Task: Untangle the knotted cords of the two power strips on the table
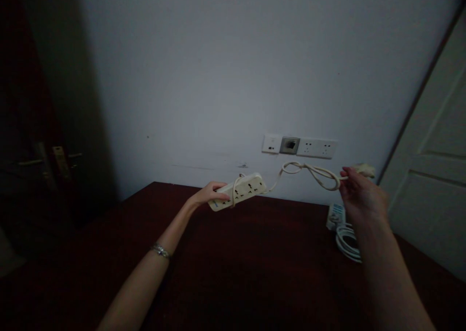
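My left hand [210,193] grips the left end of a white power strip [248,186], which is tilted with its right end higher. One turn of cord wraps around the strip's middle. From its right end the white cord [302,166] runs through loose, tangled loops to my right hand [364,195]. That hand is closed on the cord near its far end, where a pale, blurred end piece [364,170], perhaps the plug, sticks out past the fingers. Both hands are raised above the dark red table.
A second power strip [335,216] with a coiled white cord [347,243] lies on the table [236,263], partly behind my right forearm. Wall sockets [316,148] and a grey wall plate [290,145] are above the table's back edge. Doors stand at left and right.
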A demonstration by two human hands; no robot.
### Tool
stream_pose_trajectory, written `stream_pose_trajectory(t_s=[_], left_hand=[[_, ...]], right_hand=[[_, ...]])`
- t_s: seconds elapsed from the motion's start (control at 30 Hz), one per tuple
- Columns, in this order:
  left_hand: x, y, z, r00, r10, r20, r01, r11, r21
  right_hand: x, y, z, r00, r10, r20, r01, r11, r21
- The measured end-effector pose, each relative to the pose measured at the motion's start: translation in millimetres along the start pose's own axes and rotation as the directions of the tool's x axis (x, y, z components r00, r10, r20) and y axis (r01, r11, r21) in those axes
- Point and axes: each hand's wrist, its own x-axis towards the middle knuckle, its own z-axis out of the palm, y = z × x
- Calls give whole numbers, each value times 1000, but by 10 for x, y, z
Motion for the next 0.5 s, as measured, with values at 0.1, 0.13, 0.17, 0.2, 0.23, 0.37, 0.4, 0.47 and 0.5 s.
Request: stream_pose_trajectory(t_s=[0.1,0.13,0.17,0.2,0.23,0.37,0.4,0.47,0.5], left_hand=[[-106,108,-71,982,-94,163,92,996,20],[-137,151,-82,974,-115,198,109,993,37],[-162,193,-86,966,-130,222,120,991,60],[-179,231,-84,961,-141,238,123,988,89],[-188,262,-79,957,-148,251,120,985,124],[-171,310,-61,950,-129,285,50,962,270],[-162,309,-66,957,-103,272,23,959,282],[-149,301,-87,970,-40,238,-34,954,299],[-144,295,-101,973,-14,230,-62,946,317]], right_hand=[[69,-65,-70,996,14,-86,-12,1000,27],[77,-93,-74,992,19,-123,-15,999,37],[77,-124,-71,987,23,-160,-15,999,51],[72,-159,-62,981,25,-192,-11,998,69],[61,-199,-51,975,21,-219,-2,996,87],[2,-400,-42,964,-8,-267,47,989,139],[-5,-453,-64,963,-3,-268,45,988,151],[7,-549,-149,968,-11,-252,57,983,172],[27,-591,-210,971,-37,-236,80,981,176]])
